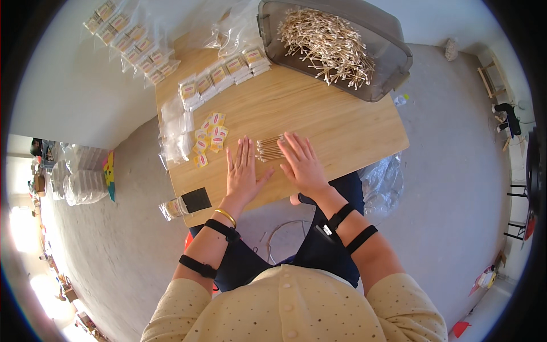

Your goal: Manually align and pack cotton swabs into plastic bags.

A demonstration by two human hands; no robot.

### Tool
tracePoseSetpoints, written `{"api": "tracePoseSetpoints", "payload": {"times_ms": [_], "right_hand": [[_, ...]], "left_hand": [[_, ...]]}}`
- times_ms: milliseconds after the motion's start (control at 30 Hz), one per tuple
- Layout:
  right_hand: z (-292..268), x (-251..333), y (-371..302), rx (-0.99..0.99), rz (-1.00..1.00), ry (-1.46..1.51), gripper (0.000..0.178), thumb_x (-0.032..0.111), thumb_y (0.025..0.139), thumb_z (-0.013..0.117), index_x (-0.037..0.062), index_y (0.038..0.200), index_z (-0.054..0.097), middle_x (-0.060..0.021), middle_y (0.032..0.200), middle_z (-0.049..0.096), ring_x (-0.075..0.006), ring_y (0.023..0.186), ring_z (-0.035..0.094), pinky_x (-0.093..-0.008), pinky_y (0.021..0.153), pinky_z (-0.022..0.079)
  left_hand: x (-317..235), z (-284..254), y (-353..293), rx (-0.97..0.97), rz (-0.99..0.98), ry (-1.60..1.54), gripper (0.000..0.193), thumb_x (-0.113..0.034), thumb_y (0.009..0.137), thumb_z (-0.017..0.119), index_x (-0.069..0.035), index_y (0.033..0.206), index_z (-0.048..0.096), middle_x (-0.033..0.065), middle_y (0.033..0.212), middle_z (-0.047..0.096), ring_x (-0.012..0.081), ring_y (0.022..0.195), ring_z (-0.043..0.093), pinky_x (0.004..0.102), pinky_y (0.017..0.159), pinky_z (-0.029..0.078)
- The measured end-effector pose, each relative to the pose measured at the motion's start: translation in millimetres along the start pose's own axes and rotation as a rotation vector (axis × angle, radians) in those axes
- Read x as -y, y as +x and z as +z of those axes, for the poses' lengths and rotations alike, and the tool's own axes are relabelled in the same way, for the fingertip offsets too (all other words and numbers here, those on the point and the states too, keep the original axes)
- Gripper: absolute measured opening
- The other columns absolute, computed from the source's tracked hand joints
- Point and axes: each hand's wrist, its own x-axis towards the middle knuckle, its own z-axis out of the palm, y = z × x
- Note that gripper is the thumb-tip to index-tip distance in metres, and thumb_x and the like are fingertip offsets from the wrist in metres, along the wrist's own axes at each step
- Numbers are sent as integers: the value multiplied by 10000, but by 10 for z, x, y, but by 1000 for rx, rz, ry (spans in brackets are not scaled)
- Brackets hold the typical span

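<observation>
Mid-frame on the wooden table (342, 131), left hand (242, 171) and right hand (302, 162) lie flat, fingers spread, squaring a small bundle of cotton swabs (269, 149) between them — bagging likely follows, needing a pinch grip.

Yellow labels (209, 137) on table (342, 137); grey bin (393, 51); black pad (196, 200).
</observation>
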Motion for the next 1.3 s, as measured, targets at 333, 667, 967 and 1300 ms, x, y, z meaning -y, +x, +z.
{"api": "tracePoseSetpoints", "payload": {"times_ms": [333,667,967,1300], "right_hand": [[108,88,50,101,4,-207,663,396,995,588,141,1578,401,-117,1686,250,-357,1537,265,-554,1248,226],[126,121,134,135,10,-236,700,405,985,602,161,1598,371,-113,1701,215,-356,1551,232,-558,1260,198],[94,158,99,163,5,-237,717,389,977,614,181,1610,349,-124,1704,201,-357,1554,224,-555,1263,192],[15,64,129,-1,18,-103,641,270,904,711,138,1492,492,-146,1586,373,-392,1463,351,-538,1217,288]], "left_hand": [[34,124,-64,-56,8,23,959,-654,1007,413,43,1618,169,201,1705,167,304,1599,98,542,1282,9],[20,161,-63,-46,-27,39,946,-666,1019,350,44,1619,172,195,1708,160,296,1599,97,532,1284,6],[17,161,-66,-51,-31,24,963,-686,1014,329,49,1617,171,199,1707,158,304,1598,97,532,1283,7],[70,42,-27,-219,-68,-227,657,-349,954,623,-11,1475,408,171,1550,407,347,1469,345,533,1250,175]]}}
